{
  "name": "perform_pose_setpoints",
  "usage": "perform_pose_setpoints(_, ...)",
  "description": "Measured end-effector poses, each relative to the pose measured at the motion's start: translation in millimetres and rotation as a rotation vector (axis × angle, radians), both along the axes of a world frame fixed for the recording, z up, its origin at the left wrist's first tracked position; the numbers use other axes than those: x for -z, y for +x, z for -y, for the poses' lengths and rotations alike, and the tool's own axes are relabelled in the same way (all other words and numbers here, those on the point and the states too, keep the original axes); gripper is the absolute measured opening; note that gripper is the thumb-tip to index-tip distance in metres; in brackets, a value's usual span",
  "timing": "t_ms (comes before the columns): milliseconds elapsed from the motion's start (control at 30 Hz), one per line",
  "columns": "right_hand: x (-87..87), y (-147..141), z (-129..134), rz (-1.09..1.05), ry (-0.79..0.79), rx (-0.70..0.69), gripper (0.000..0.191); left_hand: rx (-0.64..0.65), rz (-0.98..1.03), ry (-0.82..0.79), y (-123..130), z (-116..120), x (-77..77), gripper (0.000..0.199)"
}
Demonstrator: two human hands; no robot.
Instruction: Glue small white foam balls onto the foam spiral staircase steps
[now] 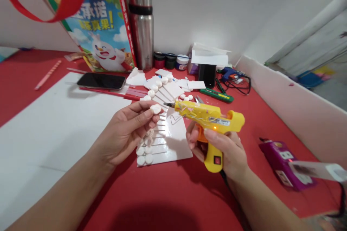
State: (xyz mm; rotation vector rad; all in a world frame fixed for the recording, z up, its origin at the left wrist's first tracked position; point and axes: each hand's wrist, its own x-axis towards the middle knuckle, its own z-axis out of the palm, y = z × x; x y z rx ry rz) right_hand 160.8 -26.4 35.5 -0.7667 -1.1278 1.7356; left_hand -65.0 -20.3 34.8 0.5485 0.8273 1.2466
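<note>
Between the thumb and fingers of my left hand [132, 126] is a small white disc [155, 109]. My right hand [219, 144] is wrapped round the handle of a yellow glue gun [200, 112], its fingers by the orange trigger. The gun's dark nozzle points left, close to the disc; whether they touch is hard to tell. An orange light glows on the gun. Behind and below my hands, a white card [177, 144] carries several thin sticks with white discs at their ends. A few loose white pieces [186, 97] lie behind the gun.
At the back stand a picture bag [108, 43], steel flask [144, 32] and paint jars [182, 62]. A phone [101, 81] lies over the edge of a large white sheet [40, 133]. A green cutter [217, 95] is behind the gun; a purple box [284, 166] sits at right.
</note>
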Motion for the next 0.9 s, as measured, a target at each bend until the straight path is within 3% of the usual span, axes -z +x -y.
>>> perform_pose_setpoints(333, -4.1, 2.0, 1.2, 0.076, -0.066, -0.041, 0.033, 0.014, 0.027, 0.009, 0.8, -0.8, 0.9, 0.02)
perform_pose_setpoints(900, 0.5, 0.4, 0.4, 0.108, -0.035, -0.036, 0.034, 0.024, 0.018, 0.023, 0.9, -0.7, 2.3, 0.019)
